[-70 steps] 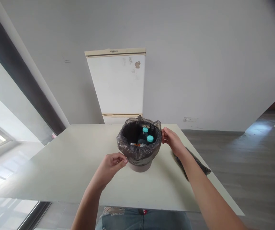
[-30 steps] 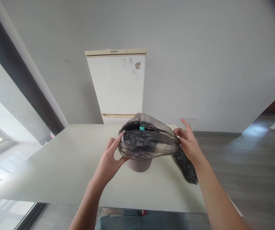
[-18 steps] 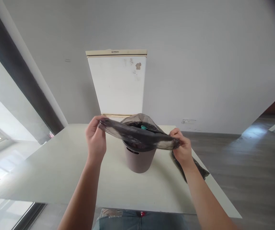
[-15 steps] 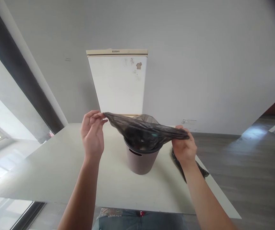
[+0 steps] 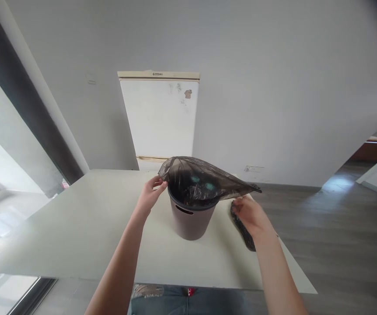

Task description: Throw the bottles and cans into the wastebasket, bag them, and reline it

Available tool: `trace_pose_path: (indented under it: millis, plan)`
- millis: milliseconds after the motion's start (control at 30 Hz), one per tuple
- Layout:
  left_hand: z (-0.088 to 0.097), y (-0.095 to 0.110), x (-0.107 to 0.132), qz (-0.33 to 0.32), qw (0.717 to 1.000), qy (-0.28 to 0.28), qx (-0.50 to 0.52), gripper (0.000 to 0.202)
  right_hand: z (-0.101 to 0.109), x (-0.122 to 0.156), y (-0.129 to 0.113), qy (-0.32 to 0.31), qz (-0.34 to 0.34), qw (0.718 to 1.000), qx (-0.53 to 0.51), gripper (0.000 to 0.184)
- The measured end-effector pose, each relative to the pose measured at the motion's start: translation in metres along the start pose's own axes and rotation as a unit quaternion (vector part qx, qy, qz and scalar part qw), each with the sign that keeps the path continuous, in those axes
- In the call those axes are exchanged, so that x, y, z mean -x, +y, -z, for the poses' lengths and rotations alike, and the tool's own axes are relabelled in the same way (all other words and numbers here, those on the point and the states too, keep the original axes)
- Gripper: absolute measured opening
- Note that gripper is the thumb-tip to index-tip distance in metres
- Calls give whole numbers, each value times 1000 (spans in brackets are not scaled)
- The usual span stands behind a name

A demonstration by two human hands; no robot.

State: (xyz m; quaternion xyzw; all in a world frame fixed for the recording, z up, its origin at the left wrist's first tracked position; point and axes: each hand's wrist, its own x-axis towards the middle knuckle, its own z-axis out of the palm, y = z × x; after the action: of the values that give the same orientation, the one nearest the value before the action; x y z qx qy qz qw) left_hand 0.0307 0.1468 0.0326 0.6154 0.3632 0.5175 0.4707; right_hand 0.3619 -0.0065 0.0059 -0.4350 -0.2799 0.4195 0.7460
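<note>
A black translucent garbage bag (image 5: 204,175) lines a mauve trash can (image 5: 191,223) with a dark rim and a slot-shaped handle hole. The bag's mouth rises above the rim, and one corner stretches out to the right. My left hand (image 5: 151,194) pinches the bag's left edge beside the rim. Below the stretched corner is my right hand (image 5: 252,216), slightly blurred, with its fingers loosely bent and nothing visible in them. Partly behind that hand, a dark folded plastic bundle (image 5: 243,229) lies on the table.
The pale table (image 5: 103,227) extends left of the can, and its right edge is near my right forearm. A white refrigerator (image 5: 158,118) with a worn door stands behind, against the grey wall (image 5: 260,87). Grey flooring (image 5: 333,227) lies to the right.
My left hand has moved right and down to the rim with the bag's edge. My right hand has let go of the bag's corner and dropped below it. The bag's mouth gapes wider.
</note>
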Motion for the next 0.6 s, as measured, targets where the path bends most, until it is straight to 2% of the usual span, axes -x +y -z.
trace_pose_path:
  millis: [67, 133, 233, 333, 400, 467, 533, 600]
  plan:
    - [-4, 4, -11, -18, 1000, 8, 17, 34, -7, 16, 8, -71, -75, 995, 12, 34]
    - [-9, 11, -18, -43, 996, 7, 73, 29, -19, 23, 9, -104, -83, 991, -3, 38]
    - [-15, 27, -24, -76, 979, -5, 187, 32, -37, 14, 0, -47, -7, 998, -40, 37]
    - [-17, 39, -23, -75, 964, -32, 254, 38, -50, -7, -11, 5, 60, 995, -77, 32]
    - [-15, 41, -18, -64, 969, -34, 237, 51, -55, -18, -17, 15, 92, 988, -122, 27]
    - [-12, 37, -12, -54, 984, -16, 169, 63, -59, -23, -23, 31, 107, 977, -181, 19]
    - [-9, 33, -6, -42, 995, -32, 86, 64, -64, -23, -29, 31, 114, 968, -222, 12]
    - [-8, 30, -2, -36, 996, -73, 28, 56, -69, -21, -36, 4, 120, 965, -235, 12]
